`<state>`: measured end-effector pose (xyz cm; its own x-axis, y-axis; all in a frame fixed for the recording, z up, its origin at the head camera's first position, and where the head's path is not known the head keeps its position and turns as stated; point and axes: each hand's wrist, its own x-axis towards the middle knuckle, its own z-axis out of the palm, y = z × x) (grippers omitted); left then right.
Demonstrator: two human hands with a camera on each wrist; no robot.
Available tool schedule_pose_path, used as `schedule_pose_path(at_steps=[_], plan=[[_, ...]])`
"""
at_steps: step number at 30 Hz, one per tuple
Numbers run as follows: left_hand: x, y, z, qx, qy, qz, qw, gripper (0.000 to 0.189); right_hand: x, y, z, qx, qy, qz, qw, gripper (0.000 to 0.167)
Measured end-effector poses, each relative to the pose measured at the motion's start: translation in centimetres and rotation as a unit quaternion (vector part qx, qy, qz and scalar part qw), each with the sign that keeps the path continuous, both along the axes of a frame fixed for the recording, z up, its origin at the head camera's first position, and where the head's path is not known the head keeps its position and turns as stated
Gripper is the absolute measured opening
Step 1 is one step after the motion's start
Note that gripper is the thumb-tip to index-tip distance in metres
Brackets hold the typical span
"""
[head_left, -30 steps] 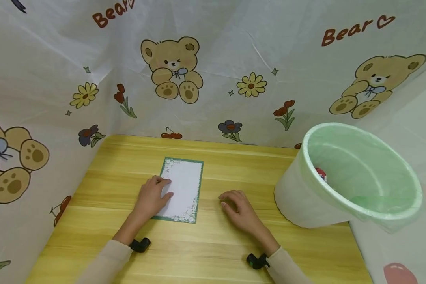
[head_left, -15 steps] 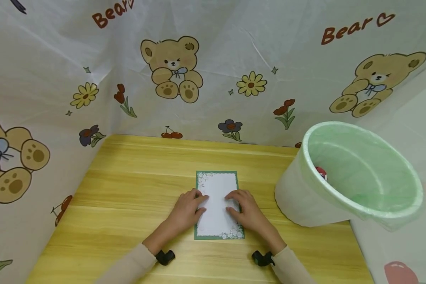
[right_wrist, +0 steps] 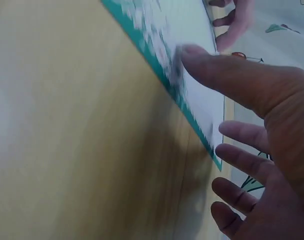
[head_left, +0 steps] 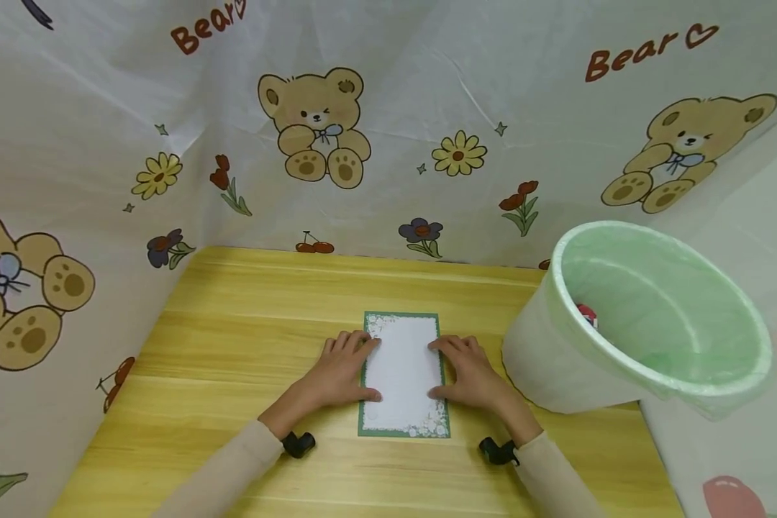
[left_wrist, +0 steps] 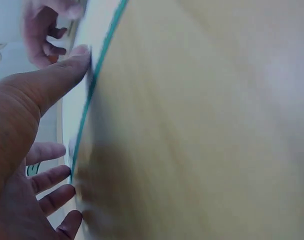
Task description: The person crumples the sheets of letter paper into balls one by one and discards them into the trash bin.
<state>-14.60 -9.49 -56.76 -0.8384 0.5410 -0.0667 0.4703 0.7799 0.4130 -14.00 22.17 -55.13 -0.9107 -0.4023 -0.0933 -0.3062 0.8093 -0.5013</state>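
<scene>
A sheet of stationery paper (head_left: 404, 374) with a green border and white flowers in its corners lies upright on the wooden table, between both hands. At its left edge is my left hand (head_left: 342, 370), thumb and index fingertip resting on the sheet, the other fingers spread beyond it. The right hand (head_left: 474, 374) mirrors this at the right edge, its fingertips over the border. In the left wrist view, the thumb (left_wrist: 62, 77) lies along the green edge with loosely straight fingers below. The right wrist view shows the thumb (right_wrist: 217, 70) over the flowered border.
A white bin (head_left: 537, 360) with a pale green liner stands close to the right arm, a small red item (head_left: 585, 315) inside. A bear-printed cloth (head_left: 388, 194) hangs behind the wooden table (head_left: 252, 316). Black wrist cameras (head_left: 298, 444) sit under both sleeves.
The sheet has slid right and toward the person with my left hand, and straightened. My right hand has come onto its right edge, and in the last half second both hands have spread their fingers wider.
</scene>
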Motion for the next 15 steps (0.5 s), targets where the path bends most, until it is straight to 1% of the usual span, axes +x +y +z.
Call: schedule_pose_path(at_steps=[2, 4, 8, 10, 12, 15], plan=[[-0.6, 0.1, -0.1, -0.003, -0.006, -0.003, 1.0, 0.109, -0.4, 0.5, 0.2, 0.009, -0.017, 0.008, 0.9998, 0.091], [-0.9, 0.1, -0.2, -0.003, -0.012, -0.001, 0.9999, 0.11, -0.7, 0.6, 0.2, 0.013, -0.027, 0.014, 0.9994, 0.096], [-1.3, 0.2, -0.2, 0.001, -0.026, 0.004, 0.9997, 0.111, -1.0, 0.6, 0.1, 0.025, -0.034, 0.015, 0.999, 0.1], [-1.5, 0.2, -0.1, 0.001, -0.031, 0.006, 0.9995, 0.111, -1.1, 0.6, 0.1, 0.028, -0.035, 0.015, 0.9989, 0.099], [-1.6, 0.3, -0.1, 0.007, -0.035, 0.008, 0.9993, 0.106, -1.1, 0.5, 0.1, 0.023, -0.036, 0.018, 0.9989, 0.096], [-1.6, 0.2, -0.2, 0.028, -0.04, 0.004, 0.9988, 0.09, -1.2, 0.5, 0.1, 0.008, -0.035, 0.03, 0.9989, 0.084]])
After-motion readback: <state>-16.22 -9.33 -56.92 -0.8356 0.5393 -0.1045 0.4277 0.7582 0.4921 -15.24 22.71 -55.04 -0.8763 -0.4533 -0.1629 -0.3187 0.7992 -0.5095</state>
